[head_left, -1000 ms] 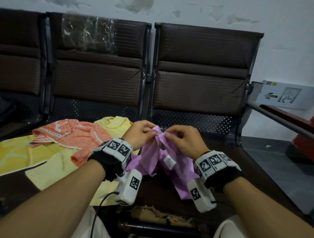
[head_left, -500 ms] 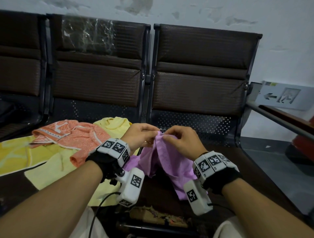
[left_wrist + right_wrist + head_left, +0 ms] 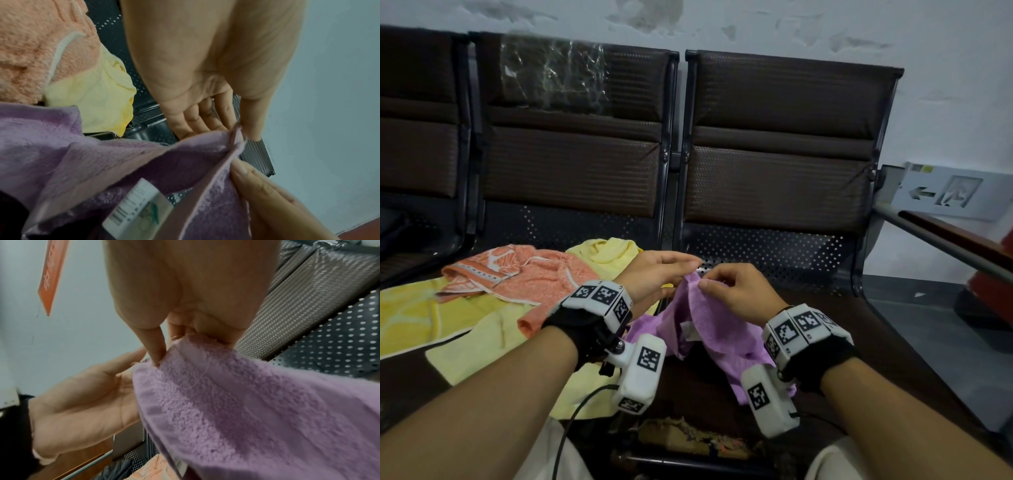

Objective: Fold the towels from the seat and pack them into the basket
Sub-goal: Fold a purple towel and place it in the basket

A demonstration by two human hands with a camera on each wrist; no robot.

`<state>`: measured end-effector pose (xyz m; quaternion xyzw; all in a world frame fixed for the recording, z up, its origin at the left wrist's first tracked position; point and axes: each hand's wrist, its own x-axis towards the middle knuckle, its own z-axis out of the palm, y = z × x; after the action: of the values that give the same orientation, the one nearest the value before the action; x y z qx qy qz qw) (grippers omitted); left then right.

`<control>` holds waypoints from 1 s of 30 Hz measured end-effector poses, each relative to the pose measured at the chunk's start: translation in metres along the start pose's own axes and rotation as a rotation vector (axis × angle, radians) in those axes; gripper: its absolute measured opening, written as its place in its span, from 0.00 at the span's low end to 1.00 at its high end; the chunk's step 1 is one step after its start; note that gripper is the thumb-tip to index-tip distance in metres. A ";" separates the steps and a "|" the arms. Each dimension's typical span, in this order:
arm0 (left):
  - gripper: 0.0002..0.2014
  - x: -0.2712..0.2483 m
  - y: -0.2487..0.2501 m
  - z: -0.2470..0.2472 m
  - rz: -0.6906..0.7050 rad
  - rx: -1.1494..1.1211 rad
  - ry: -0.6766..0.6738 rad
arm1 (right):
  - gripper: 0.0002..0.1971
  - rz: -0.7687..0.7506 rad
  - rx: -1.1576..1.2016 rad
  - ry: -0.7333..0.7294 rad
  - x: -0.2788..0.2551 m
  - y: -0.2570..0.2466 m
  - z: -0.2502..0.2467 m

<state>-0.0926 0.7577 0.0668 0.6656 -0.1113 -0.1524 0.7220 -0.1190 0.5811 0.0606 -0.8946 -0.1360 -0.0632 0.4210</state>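
Observation:
A purple towel (image 3: 709, 329) hangs bunched over the dark seat (image 3: 859, 329) in front of me, its white label (image 3: 139, 204) facing me. My right hand (image 3: 703, 282) pinches its top corner between thumb and fingers, as the right wrist view (image 3: 179, 339) shows close up. My left hand (image 3: 693, 269) meets the same edge from the left, and thumb and fingertips (image 3: 226, 116) nip the raised hem. An orange towel (image 3: 534, 274) and yellow towels (image 3: 482, 335) lie spread on the seat to the left. No basket is in view.
Brown padded chair backs (image 3: 774, 137) stand right behind the towels. A metal armrest rail (image 3: 945, 246) slants along the right, with a white arrow sign (image 3: 941, 195) on the wall behind it. A frayed brown piece (image 3: 688, 438) sits at the seat's front edge.
Both hands have loosened from a tight bunch to fingertip pinches on the purple towel's top edge and have risen slightly. The other towels have not moved.

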 end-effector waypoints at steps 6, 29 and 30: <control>0.14 0.002 0.001 -0.002 -0.021 -0.096 -0.019 | 0.05 0.057 0.090 0.059 0.004 0.003 0.000; 0.08 0.001 -0.006 0.006 -0.093 0.105 0.135 | 0.03 -0.055 0.104 0.130 0.003 -0.004 -0.001; 0.09 0.000 -0.006 0.007 -0.093 0.113 0.106 | 0.03 -0.042 0.092 0.145 0.004 -0.002 0.000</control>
<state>-0.0958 0.7505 0.0616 0.7170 -0.0501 -0.1437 0.6802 -0.1160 0.5832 0.0633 -0.8642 -0.1268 -0.1303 0.4692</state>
